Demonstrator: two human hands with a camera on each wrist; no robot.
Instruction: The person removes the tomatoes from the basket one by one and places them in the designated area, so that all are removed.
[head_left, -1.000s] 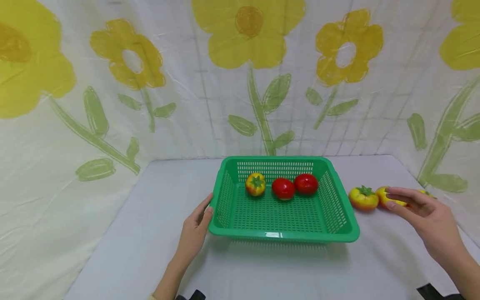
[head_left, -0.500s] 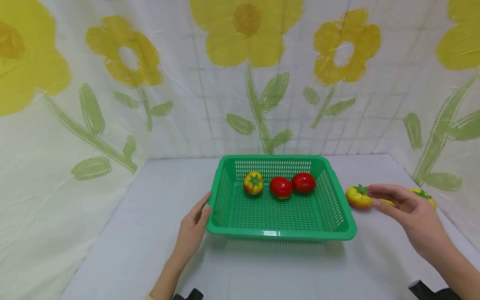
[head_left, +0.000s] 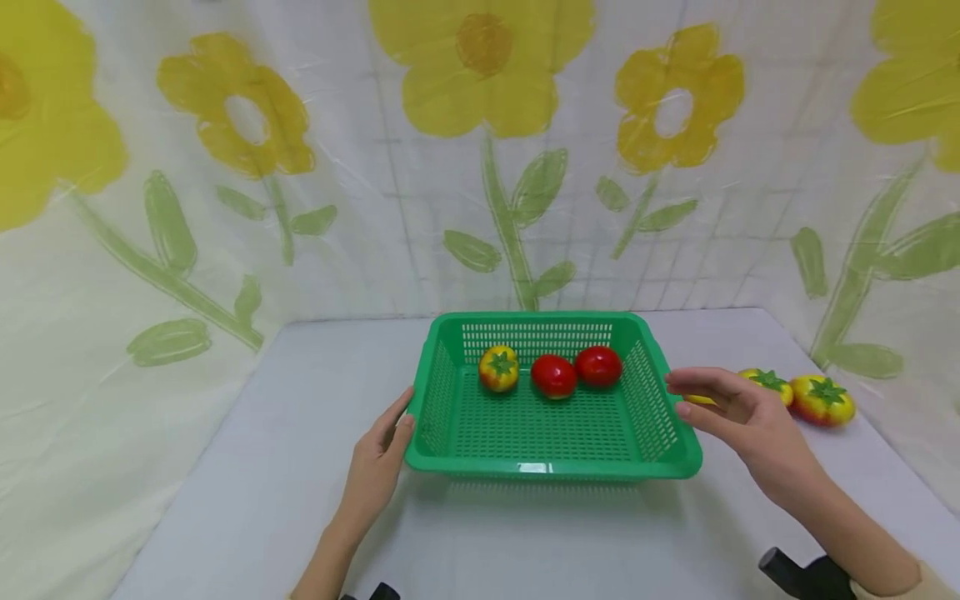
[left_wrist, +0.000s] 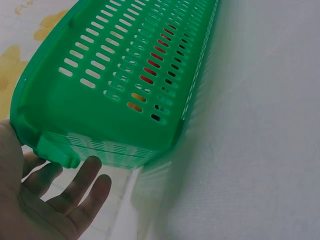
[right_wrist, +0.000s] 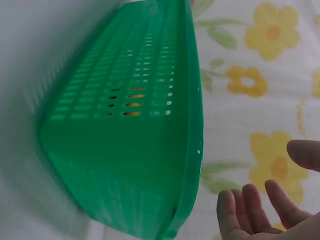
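A green plastic basket (head_left: 540, 468) stands on the white table. Inside it are a yellow-red tomato (head_left: 498, 368) with a green calyx and two red tomatoes, a nearer one (head_left: 553, 376) and a farther one (head_left: 598, 366). My left hand (head_left: 377, 462) touches the outer left rim, its fingers relaxed below the rim in the left wrist view. Near the right rim is my right hand (head_left: 750, 429), thumb and fingers spread and nothing held. In the right wrist view a gap shows between those fingers (right_wrist: 252, 207) and the basket wall (right_wrist: 155, 150).
Right of the basket lie more yellow-red tomatoes: a middle one (head_left: 767, 385), a rightmost one (head_left: 822, 400) and one mostly hidden behind my right hand. A white curtain (head_left: 360, 275) with yellow flowers hangs behind the table (head_left: 300, 417).
My right hand has moved left, from over the loose tomatoes to the basket's right rim. The left hand stays at the left rim. The head view has shifted slightly.
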